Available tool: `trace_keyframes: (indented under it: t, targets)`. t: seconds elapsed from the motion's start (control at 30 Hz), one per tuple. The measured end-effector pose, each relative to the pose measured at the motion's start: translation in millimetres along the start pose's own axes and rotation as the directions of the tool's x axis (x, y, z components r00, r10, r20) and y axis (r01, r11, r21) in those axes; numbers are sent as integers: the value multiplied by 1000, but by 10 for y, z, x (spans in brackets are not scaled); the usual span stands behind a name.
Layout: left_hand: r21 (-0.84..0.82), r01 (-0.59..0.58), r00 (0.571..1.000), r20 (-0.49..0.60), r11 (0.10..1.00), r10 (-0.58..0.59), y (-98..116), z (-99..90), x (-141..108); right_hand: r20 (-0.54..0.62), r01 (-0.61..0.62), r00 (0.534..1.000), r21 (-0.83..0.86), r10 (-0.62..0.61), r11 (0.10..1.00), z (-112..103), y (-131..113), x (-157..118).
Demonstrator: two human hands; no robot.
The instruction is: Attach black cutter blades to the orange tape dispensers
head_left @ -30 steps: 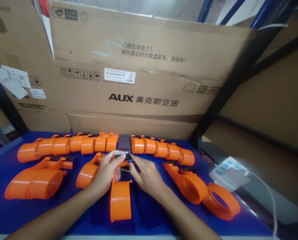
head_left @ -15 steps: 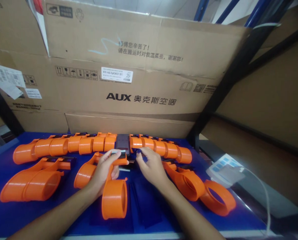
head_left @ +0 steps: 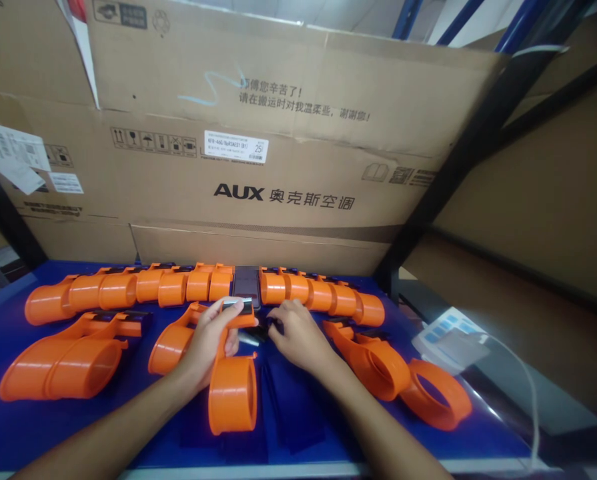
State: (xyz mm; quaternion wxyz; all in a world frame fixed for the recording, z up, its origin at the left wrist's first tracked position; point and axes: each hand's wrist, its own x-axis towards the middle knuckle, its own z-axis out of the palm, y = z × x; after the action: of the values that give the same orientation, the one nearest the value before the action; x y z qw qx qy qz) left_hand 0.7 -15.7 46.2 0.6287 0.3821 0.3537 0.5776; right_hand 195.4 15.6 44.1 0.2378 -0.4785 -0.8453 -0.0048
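Note:
My left hand [head_left: 217, 330] grips an orange tape dispenser [head_left: 232, 393] by its upper end. A toothed metal blade strip [head_left: 239, 305] is at the top, with my thumb against it, and the dispenser's round ring hangs down toward me. Just to the right, my right hand [head_left: 294, 333] is closed with fingers curled low over the table. Its fingertips are by some dark and shiny small pieces [head_left: 252, 337]; what they pinch is hidden. Behind my left forearm lies another orange tape dispenser [head_left: 171, 347].
A curved row of orange dispensers [head_left: 118, 291] runs along the back, with a dark phone-like slab [head_left: 247, 283] between its halves. More dispensers [head_left: 61, 367] lie left and right [head_left: 438, 397]. Dark blue sheets [head_left: 293, 407] lie in front. A white device [head_left: 451, 340] with a cable stands right; cardboard [head_left: 278, 247] walls the back.
My right hand has moved down, from holding up a small dark piece to the small pieces on the table. The left hand keeps its hold on the dispenser, almost still.

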Motion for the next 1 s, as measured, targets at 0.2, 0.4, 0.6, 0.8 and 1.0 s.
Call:
trace_keyframes:
  t: [0.2,0.4,0.6,0.8,1.0]
  targets:
    - [23,12,1000,5,1000,-12,-38,-33,39,82,-82,993,18,81,996,-109,-12,21]
    - [65,31,999,5,997,-31,-102,-68,82,114,-149,983,66,141,987,-131,14,4]
    - [78,26,1000,5,997,-27,-81,-42,45,18,-153,988,72,153,986,-181,-25,12]
    - [101,27,1000,5,994,-28,-75,-29,59,-248,188,963,342,-105,921,-263,-182,-5]
    - [99,23,1000,-3,995,-23,-104,-26,62,-196,247,962,320,-191,915,-209,-239,-25]
